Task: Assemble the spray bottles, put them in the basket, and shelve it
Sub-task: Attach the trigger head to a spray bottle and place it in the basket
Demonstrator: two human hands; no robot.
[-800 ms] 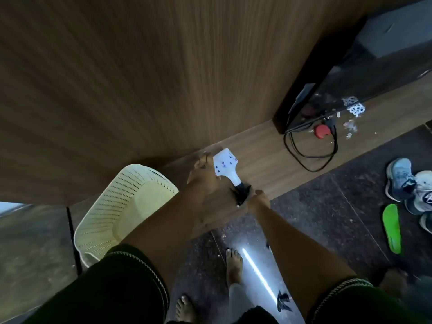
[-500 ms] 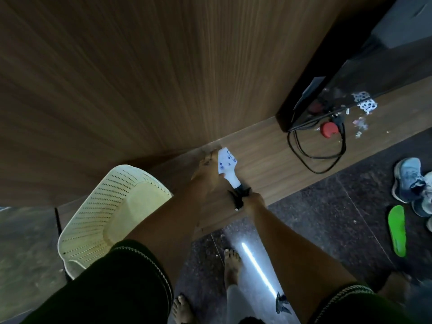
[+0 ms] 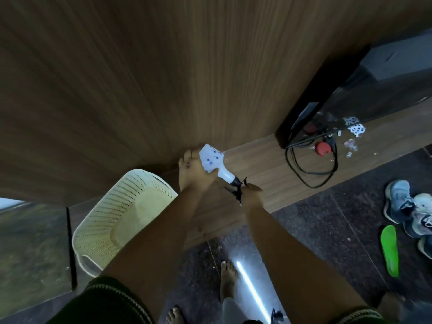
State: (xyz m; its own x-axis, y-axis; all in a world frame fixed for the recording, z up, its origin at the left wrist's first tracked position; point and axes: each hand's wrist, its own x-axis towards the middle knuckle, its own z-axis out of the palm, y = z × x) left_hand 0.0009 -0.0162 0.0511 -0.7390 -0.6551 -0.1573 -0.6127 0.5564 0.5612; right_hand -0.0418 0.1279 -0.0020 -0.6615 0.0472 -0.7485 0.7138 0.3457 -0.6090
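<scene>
Both hands engaged: clamp the white bottle (image 3: 214,164) in your left hand (image 3: 195,175) while right hand (image 3: 251,195) fingers, pinching the black trigger head (image 3: 238,189), twist it squarely.

bottle (image 3: 214,163): left side hidden behind left hand (image 3: 192,175)
sprayer (image 3: 237,190): dark, blurred, shape unclear; partly under right hand (image 3: 251,195)
basket (image 3: 105,220): right part covered by left forearm
shoes (image 3: 411,204): cut off at right edge
stickers (image 3: 354,126): too small to read

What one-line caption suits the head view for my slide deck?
Left hand steadies a white bottle while right hand fits its black sprayer, cream basket beside.
</scene>
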